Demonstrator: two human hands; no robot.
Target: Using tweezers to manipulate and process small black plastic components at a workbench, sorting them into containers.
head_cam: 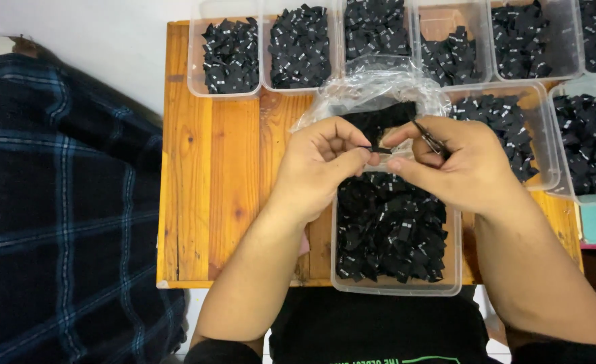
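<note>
While both of my hands meet above the clear rectangular plastic tub (pixel 454 269) heaped with small black woven fabric labels (pixel 389 229), my left hand (pixel 321 165) is pinched shut, thumb and forefinger grasping one end of a single small black label (pixel 381 149). My right hand (pixel 463 162) closes on the other end of that label and also carries a pair of slim dark metal snips (pixel 431 139), tucked along the fingers; I cannot tell whether their blades are apart.

The label sits exactly between the two grips, held level. Directly beyond the grips lies a crumpled clear plastic bag (pixel 372 87) with more black material inside. Further beyond stands a row of similar clear tubs (pixel 230 57) of black labels, and more tubs (pixel 537 135) stand to the right of my right grip. All rest on the orange-brown wooden bench (pixel 203 168). Well to the left of my left grip hangs a dark blue checked cloth (pixel 55 202).

Judgement: the piece is small, so the work goes best with the label kept taut and flat between the fingertips, the snips held close to it, and both hands kept over the tub so that a dropped piece lands inside.
</note>
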